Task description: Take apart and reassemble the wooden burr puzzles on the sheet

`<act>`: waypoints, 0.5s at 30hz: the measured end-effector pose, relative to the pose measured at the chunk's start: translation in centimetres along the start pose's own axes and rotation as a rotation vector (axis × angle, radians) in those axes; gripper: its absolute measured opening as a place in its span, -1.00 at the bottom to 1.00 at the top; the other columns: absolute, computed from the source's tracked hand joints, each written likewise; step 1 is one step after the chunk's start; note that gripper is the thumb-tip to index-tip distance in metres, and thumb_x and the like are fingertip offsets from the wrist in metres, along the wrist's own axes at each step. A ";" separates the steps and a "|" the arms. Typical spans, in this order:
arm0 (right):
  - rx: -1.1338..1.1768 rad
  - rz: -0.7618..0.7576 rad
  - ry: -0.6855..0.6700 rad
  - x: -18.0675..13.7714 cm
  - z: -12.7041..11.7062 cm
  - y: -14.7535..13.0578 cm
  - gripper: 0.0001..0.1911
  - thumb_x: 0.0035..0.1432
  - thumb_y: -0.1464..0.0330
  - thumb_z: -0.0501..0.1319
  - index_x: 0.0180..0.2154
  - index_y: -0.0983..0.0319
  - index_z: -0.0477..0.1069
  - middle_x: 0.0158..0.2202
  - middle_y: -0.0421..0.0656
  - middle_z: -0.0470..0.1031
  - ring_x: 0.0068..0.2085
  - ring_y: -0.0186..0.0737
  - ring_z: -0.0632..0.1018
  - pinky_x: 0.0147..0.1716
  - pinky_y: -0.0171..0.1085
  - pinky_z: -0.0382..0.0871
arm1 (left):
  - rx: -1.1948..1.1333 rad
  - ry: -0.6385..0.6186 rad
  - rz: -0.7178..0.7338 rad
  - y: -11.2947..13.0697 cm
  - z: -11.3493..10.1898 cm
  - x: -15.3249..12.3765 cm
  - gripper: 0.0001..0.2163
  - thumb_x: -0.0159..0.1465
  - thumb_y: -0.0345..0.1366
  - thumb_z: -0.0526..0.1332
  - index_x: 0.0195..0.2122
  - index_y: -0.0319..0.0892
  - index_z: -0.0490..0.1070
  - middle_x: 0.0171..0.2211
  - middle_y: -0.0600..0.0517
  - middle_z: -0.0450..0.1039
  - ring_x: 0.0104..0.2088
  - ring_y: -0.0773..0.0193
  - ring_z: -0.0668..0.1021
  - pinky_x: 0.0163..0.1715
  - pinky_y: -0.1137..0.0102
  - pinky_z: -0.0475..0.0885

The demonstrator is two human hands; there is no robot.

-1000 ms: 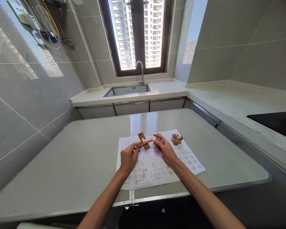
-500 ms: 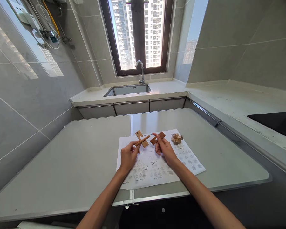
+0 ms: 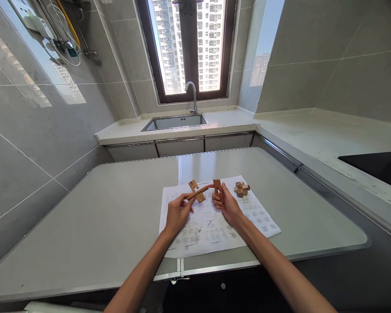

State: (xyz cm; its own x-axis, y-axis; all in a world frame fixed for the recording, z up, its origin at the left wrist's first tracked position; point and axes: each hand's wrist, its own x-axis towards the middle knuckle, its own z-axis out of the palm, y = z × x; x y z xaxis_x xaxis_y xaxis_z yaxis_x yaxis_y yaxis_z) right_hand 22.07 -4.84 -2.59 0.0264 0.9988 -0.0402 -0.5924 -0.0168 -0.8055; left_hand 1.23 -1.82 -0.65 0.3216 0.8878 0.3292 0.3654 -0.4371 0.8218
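My left hand (image 3: 177,213) pinches two crossed wooden puzzle pieces (image 3: 196,192) above a printed instruction sheet (image 3: 215,226) on the grey table (image 3: 101,217). My right hand (image 3: 227,203) holds a single short wooden piece (image 3: 217,185) upright, close to the right end of the crossed pieces. Just to the right of that hand, an assembled wooden burr puzzle (image 3: 241,189) rests on the sheet's far corner.
A counter runs behind the table with a steel sink (image 3: 175,122) and tap (image 3: 193,96) below a window. A black hob (image 3: 374,167) is set in the right counter. Tiled walls stand left and right, with cables and sockets (image 3: 57,37) at the upper left.
My right hand picked a loose wooden piece off the sheet, lifted it and turned it upright beside the crossed pieces. My left hand kept its hold and shifted only slightly.
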 end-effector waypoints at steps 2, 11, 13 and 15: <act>-0.002 -0.006 -0.010 0.0 0.1 -0.1 -0.51 0.20 -0.11 0.30 -0.15 0.17 0.51 -0.49 -0.31 0.13 -0.55 -0.38 0.10 -0.61 -0.34 -0.06 | -0.022 -0.010 -0.009 0.0 0.0 0.1 -0.69 0.36 0.01 0.28 -0.09 -0.11 0.60 -0.58 0.11 0.53 -0.57 0.25 0.58 -0.49 0.43 0.35; 0.037 -0.041 -0.056 -0.7 0.8 -0.8 -0.56 0.24 0.02 0.35 0.00 0.16 0.58 -0.35 -0.23 0.19 -0.45 -0.33 0.15 -0.55 -0.32 0.10 | -0.252 -0.125 -0.103 0.1 -0.1 0.4 -0.66 0.34 0.03 0.30 -0.16 -0.17 0.56 -0.26 -0.03 0.66 -0.53 0.26 0.63 -0.42 0.38 0.47; 0.043 -0.030 -0.065 -0.7 0.8 -0.7 -0.57 0.22 0.03 0.37 0.00 0.16 0.59 -0.33 -0.22 0.21 -0.45 -0.34 0.15 -0.55 -0.33 0.09 | -0.293 -0.140 -0.121 0.3 -0.1 0.4 -0.65 0.33 0.03 0.31 -0.18 -0.20 0.55 -0.22 -0.06 0.66 -0.53 0.28 0.62 -0.46 0.39 0.46; 0.038 -0.026 -0.065 -0.6 0.9 -0.6 -0.57 0.20 0.03 0.39 -0.01 0.15 0.59 -0.32 -0.23 0.22 -0.45 -0.36 0.15 -0.56 -0.34 0.07 | -0.315 -0.142 -0.138 0.6 -0.1 0.4 -0.64 0.32 0.03 0.32 -0.18 -0.21 0.55 -0.23 -0.07 0.65 -0.53 0.28 0.61 -0.50 0.41 0.43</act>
State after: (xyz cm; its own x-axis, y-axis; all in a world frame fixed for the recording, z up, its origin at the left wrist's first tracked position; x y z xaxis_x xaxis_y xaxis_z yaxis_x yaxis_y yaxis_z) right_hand 21.70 -5.43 -1.61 -0.0091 0.9998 0.0201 -0.6224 0.0101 -0.7826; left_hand 1.44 -1.66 0.01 0.4141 0.8968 0.1559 0.1344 -0.2297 0.9639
